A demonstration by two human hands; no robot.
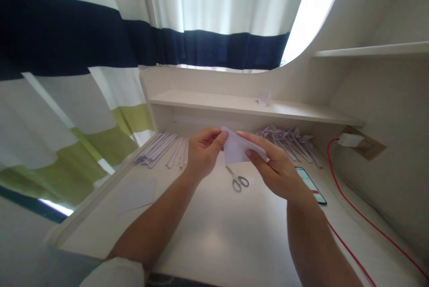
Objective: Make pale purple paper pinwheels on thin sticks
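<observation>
A small sheet of pale paper point(237, 148) is held up above the desk between my two hands. My left hand point(205, 147) pinches its upper left corner between thumb and fingers. On the other side, my right hand point(270, 162) grips the paper's right part, thumb in front and fingers along the top edge. The upper right edge slants down toward the right; whether it is folded I cannot tell. Below the paper, a pair of scissors point(237, 180) with grey handles lies on the desk, touched by neither hand.
Rolled paper sticks point(157, 149) lie at the back left, with flat paper point(136, 194) nearer. Several paper pinwheels point(284, 138) on sticks lie at the back right. A phone point(311, 186) and a red cable point(355, 208) from a charger point(350, 140) are right. Scrap paper point(264, 99) sits on the shelf point(208, 100).
</observation>
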